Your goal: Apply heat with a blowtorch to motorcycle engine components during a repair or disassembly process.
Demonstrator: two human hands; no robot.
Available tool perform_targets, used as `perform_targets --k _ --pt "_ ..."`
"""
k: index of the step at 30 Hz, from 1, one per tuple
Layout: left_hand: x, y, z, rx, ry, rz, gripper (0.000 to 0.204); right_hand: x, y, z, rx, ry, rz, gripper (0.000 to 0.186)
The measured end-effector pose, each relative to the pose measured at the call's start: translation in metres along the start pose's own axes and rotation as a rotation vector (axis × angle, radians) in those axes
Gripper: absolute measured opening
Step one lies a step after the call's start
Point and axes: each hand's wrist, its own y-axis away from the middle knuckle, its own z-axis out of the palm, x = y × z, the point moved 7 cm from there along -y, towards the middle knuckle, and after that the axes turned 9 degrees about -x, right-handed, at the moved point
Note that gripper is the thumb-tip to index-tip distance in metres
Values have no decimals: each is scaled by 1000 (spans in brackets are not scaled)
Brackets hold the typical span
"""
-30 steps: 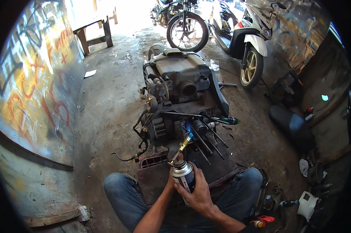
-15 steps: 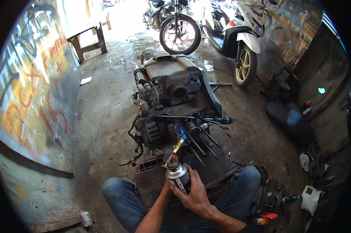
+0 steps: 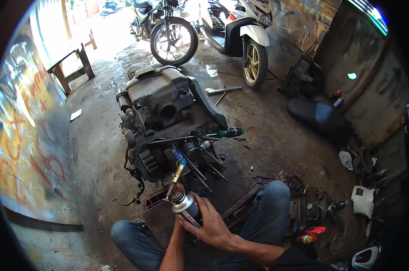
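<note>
A blowtorch (image 3: 178,174) with a brass barrel is fixed on top of a gas canister (image 3: 186,206). My right hand (image 3: 211,226) wraps round the canister from the right. My left hand (image 3: 180,188) is mostly hidden behind it; its fingers show beside the torch's valve, closed on the torch. The torch's bluish tip points up and away, with a blue flame-like glow at the engine (image 3: 150,158). Right of the tip, a dark piston (image 3: 191,150) sits among long metal studs (image 3: 213,159). A screwdriver (image 3: 229,132) with a green handle lies across the engine.
A dark airbox (image 3: 161,90) sits beyond the engine. Two motorcycles, one with a black front wheel (image 3: 173,41) and a white scooter (image 3: 254,36), stand at the back. A black seat (image 3: 317,115), a bottle (image 3: 338,206) and white fairing part (image 3: 362,201) lie on the right.
My view has turned to the right, so the whole scene sits further left. Both hands still hold the torch and canister near the engine, the tip at about the same place.
</note>
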Motion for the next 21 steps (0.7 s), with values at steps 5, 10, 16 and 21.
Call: perform_targets --k 5,10,16,21 --pt "5 -3 -3 6 -12 -3 36 1 0 3 -2 8 -13 88" --pt "-7 15 -9 33 -22 8 36 0 0 4 -8 2 -39 89" --pt "-5 17 -12 77 -38 38 36 -1 0 3 9 24 -60 88" --pt "-11 43 -10 120 -52 51 36 -2 0 2 13 26 -50 87"
